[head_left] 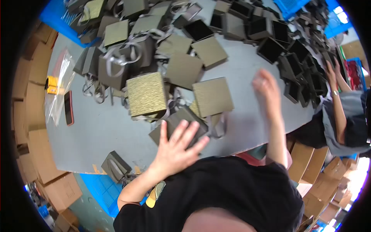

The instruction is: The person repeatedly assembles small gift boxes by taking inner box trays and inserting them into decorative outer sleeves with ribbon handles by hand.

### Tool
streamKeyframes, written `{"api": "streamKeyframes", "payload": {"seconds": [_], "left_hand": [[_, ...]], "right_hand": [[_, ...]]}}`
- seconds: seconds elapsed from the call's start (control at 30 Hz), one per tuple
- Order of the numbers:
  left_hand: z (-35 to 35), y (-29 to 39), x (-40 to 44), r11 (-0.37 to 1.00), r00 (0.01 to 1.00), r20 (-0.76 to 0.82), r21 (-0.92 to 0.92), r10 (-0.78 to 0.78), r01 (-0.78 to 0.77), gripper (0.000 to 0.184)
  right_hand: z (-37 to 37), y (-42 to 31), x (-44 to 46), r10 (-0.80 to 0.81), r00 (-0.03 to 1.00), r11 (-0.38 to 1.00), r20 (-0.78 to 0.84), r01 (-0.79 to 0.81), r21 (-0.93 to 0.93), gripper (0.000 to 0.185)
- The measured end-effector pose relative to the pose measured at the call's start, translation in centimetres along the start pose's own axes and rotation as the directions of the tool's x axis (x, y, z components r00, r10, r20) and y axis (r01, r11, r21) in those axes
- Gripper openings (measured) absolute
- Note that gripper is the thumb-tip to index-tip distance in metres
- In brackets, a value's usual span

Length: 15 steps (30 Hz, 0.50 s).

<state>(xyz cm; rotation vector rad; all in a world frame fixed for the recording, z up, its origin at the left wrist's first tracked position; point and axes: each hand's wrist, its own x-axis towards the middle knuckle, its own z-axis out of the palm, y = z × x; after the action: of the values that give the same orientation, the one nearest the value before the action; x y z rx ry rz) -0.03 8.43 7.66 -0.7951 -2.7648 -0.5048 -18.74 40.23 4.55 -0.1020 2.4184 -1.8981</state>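
Observation:
My left hand (176,149) has its fingers spread over a dark grey box (184,118) near the front of the table; its fingertips seem to rest on the box. Behind it lies a square box with a crinkled gold top (147,94). A plain taupe square box (213,96) sits to its right, with a grey ribbon loop (219,127) hanging below. My right hand (266,87) is raised above the bare tabletop, right of the taupe box. Motion blurs it, but its fingers look loosely extended, with nothing visible in them.
Boxes with ribbons (133,50) are piled on the grey table (92,135). Open black box parts (270,50) cover the right side, beside a co-worker's hands (332,73). A phone (68,108) and yellow tape measure (51,85) lie left. A blue crate (98,189) stands below the edge.

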Motion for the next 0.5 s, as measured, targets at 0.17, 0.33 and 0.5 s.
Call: {"api": "streamKeyframes", "payload": {"seconds": [0.17, 0.33, 0.5], "left_hand": [[3.9, -5.0, -1.3, 0.982, 0.981, -0.191, 0.187, 0.022, 0.014, 0.045], [1.7, -10.0, -0.8, 0.924, 0.979, -0.189, 0.356, -0.074, 0.139, 0.060], [-0.3, -6.4, -2.6, 0.837, 0.876, -0.319, 0.303, -0.360, 0.455, 0.068]], "right_hand": [[8.4, 1.2, -8.8, -0.056, 0.972, 0.998, 0.230, 0.054, 0.014, 0.086], [10.8, -0.8, -5.6, -0.101, 0.942, 0.992, 0.321, 0.071, 0.106, 0.077], [-6.3, -2.8, -0.1, -0.288, 0.890, 0.953, -0.354, 0.229, -0.200, 0.034]]}}
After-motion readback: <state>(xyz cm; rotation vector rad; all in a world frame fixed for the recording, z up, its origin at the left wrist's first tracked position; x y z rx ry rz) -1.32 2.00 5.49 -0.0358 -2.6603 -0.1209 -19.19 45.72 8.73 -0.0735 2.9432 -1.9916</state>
